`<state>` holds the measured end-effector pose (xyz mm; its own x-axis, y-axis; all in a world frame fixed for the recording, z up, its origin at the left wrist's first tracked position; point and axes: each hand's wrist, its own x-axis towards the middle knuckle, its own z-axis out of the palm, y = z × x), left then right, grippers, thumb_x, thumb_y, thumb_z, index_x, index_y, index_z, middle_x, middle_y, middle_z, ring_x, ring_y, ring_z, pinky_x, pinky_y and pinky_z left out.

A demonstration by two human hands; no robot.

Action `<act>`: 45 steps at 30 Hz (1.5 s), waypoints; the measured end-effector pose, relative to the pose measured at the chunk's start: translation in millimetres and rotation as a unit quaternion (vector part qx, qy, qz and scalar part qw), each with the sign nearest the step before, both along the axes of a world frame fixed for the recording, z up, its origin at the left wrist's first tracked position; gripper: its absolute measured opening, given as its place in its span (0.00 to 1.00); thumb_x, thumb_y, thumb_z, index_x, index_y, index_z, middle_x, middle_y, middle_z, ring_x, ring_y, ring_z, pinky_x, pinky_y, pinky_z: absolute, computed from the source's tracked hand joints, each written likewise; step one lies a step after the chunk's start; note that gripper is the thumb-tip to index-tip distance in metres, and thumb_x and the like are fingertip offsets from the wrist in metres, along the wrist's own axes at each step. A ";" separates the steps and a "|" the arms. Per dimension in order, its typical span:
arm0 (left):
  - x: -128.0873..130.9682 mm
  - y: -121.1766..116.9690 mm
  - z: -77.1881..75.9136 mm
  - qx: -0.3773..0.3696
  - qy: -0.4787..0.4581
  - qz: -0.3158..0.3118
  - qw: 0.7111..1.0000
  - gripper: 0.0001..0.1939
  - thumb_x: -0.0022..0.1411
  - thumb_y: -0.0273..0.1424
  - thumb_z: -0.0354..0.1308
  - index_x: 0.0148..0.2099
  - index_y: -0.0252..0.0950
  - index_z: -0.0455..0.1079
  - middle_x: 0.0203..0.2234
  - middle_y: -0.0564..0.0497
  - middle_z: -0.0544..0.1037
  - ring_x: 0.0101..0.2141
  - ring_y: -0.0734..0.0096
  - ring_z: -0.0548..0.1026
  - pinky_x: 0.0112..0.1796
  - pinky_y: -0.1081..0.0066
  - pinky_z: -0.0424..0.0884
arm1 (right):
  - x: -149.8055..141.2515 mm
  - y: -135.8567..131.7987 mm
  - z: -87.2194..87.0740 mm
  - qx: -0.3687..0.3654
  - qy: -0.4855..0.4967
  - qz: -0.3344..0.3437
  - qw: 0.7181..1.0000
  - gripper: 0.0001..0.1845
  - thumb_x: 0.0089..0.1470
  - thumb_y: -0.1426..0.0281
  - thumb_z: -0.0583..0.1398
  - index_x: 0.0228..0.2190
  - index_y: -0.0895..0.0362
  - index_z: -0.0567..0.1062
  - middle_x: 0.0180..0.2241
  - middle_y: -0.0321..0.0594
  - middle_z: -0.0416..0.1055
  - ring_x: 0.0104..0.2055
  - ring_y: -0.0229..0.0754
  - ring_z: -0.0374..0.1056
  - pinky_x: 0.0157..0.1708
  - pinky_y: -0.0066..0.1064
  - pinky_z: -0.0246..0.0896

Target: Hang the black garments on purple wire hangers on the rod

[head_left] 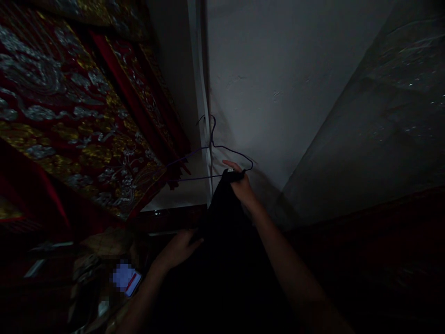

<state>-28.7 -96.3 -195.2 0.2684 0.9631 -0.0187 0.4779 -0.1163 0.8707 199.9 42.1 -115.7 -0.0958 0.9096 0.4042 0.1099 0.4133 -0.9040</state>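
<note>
A thin wire hanger [232, 150] hangs by its hook from a pale upright strip at the wall. Black cloth, seemingly a garment [222, 241], reaches from the hanger's lower right part down toward me. A small pale label shows at its top edge. My right hand [242, 186] grips that top edge beside the hanger's right corner, with one finger stretched out to the left. Lower down, my left hand [181, 248] holds the left side of the cloth between thumb and fingers. Darkness hides the garment's shape and part of the left fingers.
Red cloth with gold and silver embroidery [79, 111] hangs at the left, close to the hanger. The pale strip [198, 55] runs up the grey wall [271, 69]. A lit phone [130, 283] lies among dim objects at lower left. Shiny translucent sheeting [392, 102] covers the right side.
</note>
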 end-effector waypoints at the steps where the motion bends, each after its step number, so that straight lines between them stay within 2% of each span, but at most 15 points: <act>1: -7.6 0.0 -0.1 0.021 0.002 0.027 0.999 0.13 0.60 0.36 0.62 0.48 0.44 0.79 0.44 0.46 0.83 0.44 0.52 0.80 0.49 0.61 0.72 | -3.2 10.3 -3.6 -0.033 -0.014 -0.013 0.999 0.15 0.52 0.67 0.56 0.39 0.55 0.79 0.38 0.41 0.78 0.48 0.46 0.71 0.49 0.34 0.64; 4: -33.5 3.2 4.8 0.069 0.005 0.096 0.993 0.09 0.57 0.34 0.64 0.41 0.44 0.80 0.35 0.46 0.84 0.35 0.54 0.81 0.41 0.64 0.74 | -8.7 29.7 -23.1 -0.120 -0.060 -0.037 0.990 0.12 0.53 0.63 0.56 0.27 0.57 0.77 0.28 0.40 0.75 0.37 0.46 0.72 0.38 0.32 0.65; 8: -64.3 10.8 22.7 0.076 0.019 0.128 0.989 0.02 0.54 0.34 0.66 0.32 0.44 0.78 0.26 0.49 0.81 0.30 0.56 0.80 0.39 0.65 0.73 | 8.7 29.1 -40.4 -0.138 -0.077 -0.058 0.986 0.15 0.47 0.61 0.60 0.17 0.57 0.70 0.16 0.34 0.64 0.23 0.39 0.63 0.24 0.28 0.55; 11: -70.9 21.7 46.1 0.119 0.048 0.149 0.980 0.06 0.57 0.36 0.63 0.34 0.41 0.78 0.34 0.45 0.83 0.38 0.55 0.80 0.48 0.62 0.72 | 32.9 18.7 -36.4 -0.101 -0.086 -0.079 0.988 0.16 0.45 0.59 0.61 0.16 0.57 0.69 0.16 0.33 0.62 0.21 0.37 0.60 0.21 0.27 0.51; 14: -61.4 37.8 74.7 0.232 0.045 0.203 0.950 0.11 0.59 0.40 0.61 0.39 0.39 0.78 0.46 0.43 0.80 0.50 0.52 0.76 0.57 0.58 0.66 | 50.4 8.3 -24.7 -0.066 -0.095 -0.091 0.989 0.16 0.46 0.58 0.60 0.17 0.57 0.69 0.16 0.33 0.63 0.21 0.37 0.60 0.21 0.27 0.51; 18: -47.1 56.2 101.1 0.304 0.057 0.241 0.920 0.15 0.63 0.43 0.57 0.40 0.37 0.77 0.48 0.43 0.79 0.52 0.53 0.75 0.57 0.59 0.66 | 55.3 -0.2 -11.1 -0.044 -0.105 -0.122 0.986 0.17 0.46 0.56 0.61 0.18 0.56 0.69 0.17 0.35 0.65 0.22 0.39 0.62 0.23 0.29 0.53; 22: -58.3 57.3 98.7 0.299 0.084 0.245 0.918 0.17 0.61 0.45 0.59 0.34 0.37 0.77 0.43 0.44 0.81 0.46 0.54 0.77 0.51 0.61 0.70 | 51.0 -1.1 -10.7 -0.031 -0.120 -0.149 0.981 0.16 0.46 0.57 0.61 0.17 0.55 0.69 0.17 0.38 0.67 0.25 0.43 0.67 0.27 0.32 0.58; 26: -75.7 50.4 95.3 0.318 0.123 0.269 0.901 0.16 0.57 0.46 0.63 0.30 0.38 0.74 0.45 0.43 0.79 0.48 0.52 0.76 0.52 0.60 0.68 | 45.0 2.4 -22.4 -0.003 -0.082 -0.145 0.986 0.08 0.41 0.63 0.64 0.23 0.55 0.75 0.27 0.44 0.78 0.35 0.49 0.73 0.38 0.36 0.65; 30: -62.6 58.8 120.2 0.359 0.122 0.227 0.897 0.12 0.61 0.41 0.59 0.39 0.38 0.73 0.46 0.45 0.78 0.48 0.57 0.75 0.53 0.62 0.67 | 31.4 -2.1 -34.9 -0.025 -0.040 -0.125 0.991 0.10 0.41 0.63 0.64 0.26 0.56 0.77 0.30 0.45 0.79 0.36 0.50 0.74 0.39 0.36 0.66; 33: -43.5 78.2 139.8 0.346 0.135 0.146 0.917 0.14 0.65 0.35 0.54 0.51 0.39 0.71 0.43 0.46 0.79 0.45 0.59 0.76 0.50 0.63 0.68 | 23.3 -16.8 -35.4 -0.069 -0.032 -0.049 0.996 0.12 0.45 0.61 0.62 0.26 0.57 0.77 0.27 0.41 0.77 0.33 0.47 0.72 0.35 0.34 0.65; 36: -35.7 97.6 143.2 0.344 0.143 0.082 0.924 0.17 0.66 0.32 0.49 0.54 0.38 0.71 0.43 0.45 0.79 0.44 0.58 0.77 0.50 0.62 0.69 | 30.0 -34.6 -25.3 -0.039 -0.038 0.026 0.998 0.12 0.47 0.66 0.60 0.33 0.58 0.79 0.30 0.39 0.77 0.35 0.45 0.72 0.36 0.32 0.65; 38: -37.5 105.7 139.2 0.347 0.135 0.067 0.926 0.16 0.65 0.32 0.49 0.51 0.37 0.73 0.42 0.44 0.80 0.43 0.58 0.77 0.49 0.61 0.70 | 44.0 -41.2 -16.2 0.010 -0.035 -0.002 0.999 0.21 0.47 0.71 0.59 0.45 0.57 0.77 0.34 0.38 0.77 0.37 0.44 0.72 0.39 0.32 0.66; 41: -43.0 109.2 136.6 0.354 0.133 0.070 0.923 0.15 0.65 0.33 0.49 0.46 0.37 0.74 0.40 0.44 0.79 0.41 0.58 0.77 0.48 0.61 0.71 | 75.3 -35.7 -4.8 0.062 0.011 -0.137 0.989 0.35 0.49 0.71 0.60 0.60 0.55 0.66 0.39 0.42 0.77 0.37 0.43 0.72 0.37 0.33 0.67; 43: -45.0 108.2 139.4 0.365 0.154 0.062 0.916 0.15 0.66 0.32 0.47 0.45 0.37 0.74 0.39 0.44 0.78 0.41 0.58 0.76 0.48 0.61 0.70 | 99.7 -23.5 2.0 0.069 0.026 -0.190 0.979 0.36 0.50 0.69 0.60 0.61 0.56 0.65 0.40 0.44 0.77 0.35 0.43 0.72 0.33 0.33 0.67; 45: -46.3 106.8 142.3 0.387 0.179 0.051 0.903 0.14 0.67 0.32 0.47 0.44 0.38 0.74 0.42 0.43 0.77 0.46 0.57 0.74 0.50 0.59 0.68 | 124.1 -10.6 10.5 0.030 -0.015 -0.174 0.984 0.25 0.51 0.67 0.62 0.52 0.59 0.75 0.34 0.43 0.77 0.31 0.43 0.71 0.29 0.32 0.65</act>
<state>-75.0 10.5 -52.8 0.2872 0.7442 0.6030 0.7553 -0.5632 0.3352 324.0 31.5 -105.2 0.2056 0.8639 0.4598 0.2804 0.3981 -0.8734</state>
